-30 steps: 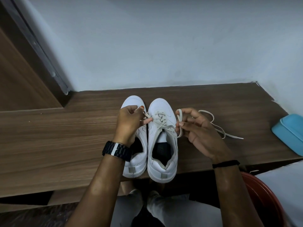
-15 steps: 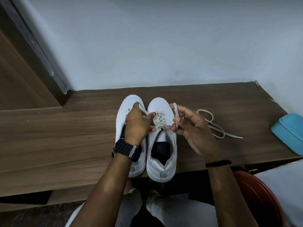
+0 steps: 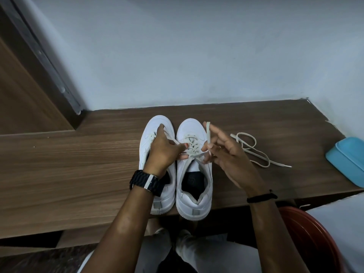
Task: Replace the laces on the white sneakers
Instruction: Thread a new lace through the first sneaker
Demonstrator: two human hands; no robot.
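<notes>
1. The two white sneakers stand side by side, touching, on the wooden table (image 3: 78, 164) in front of me, toes toward the wall (image 3: 197, 56) and heels at the near edge.
2. My left hand (image 3: 163, 152) hovers over the left sneaker (image 3: 157, 123). Its fingers are curled, and the thumb tip pinches one end of the lace (image 3: 192, 142) just above the eyelets of the right sneaker (image 3: 194, 174).
3. That lace is threaded in crosses through the front eyelets of the right sneaker; the rear eyelets are bare and the tongue and dark insole show.
4. My right hand (image 3: 228, 154) is just to the right of the right sneaker, palm turned toward me. Its fingers are partly spread, and the other end of the lace runs up between them, with the tip standing above my index finger. I cannot tell exactly which fingers pinch it.
5. A loose lace (image 3: 254, 150) lies in open loops on the table to the right of my right hand, apart from both shoes, its tip pointing right.
6. A blue plastic box (image 3: 346, 160) sits at the right edge of the table, well apart from the shoes.
7. I wear a black watch (image 3: 147, 183) on my left wrist and a thin black band (image 3: 262, 197) on the right.
8. A red round rim (image 3: 311, 239) shows below the table on my right, and my knees in pale trousers (image 3: 206, 251) are below the shoes.
</notes>
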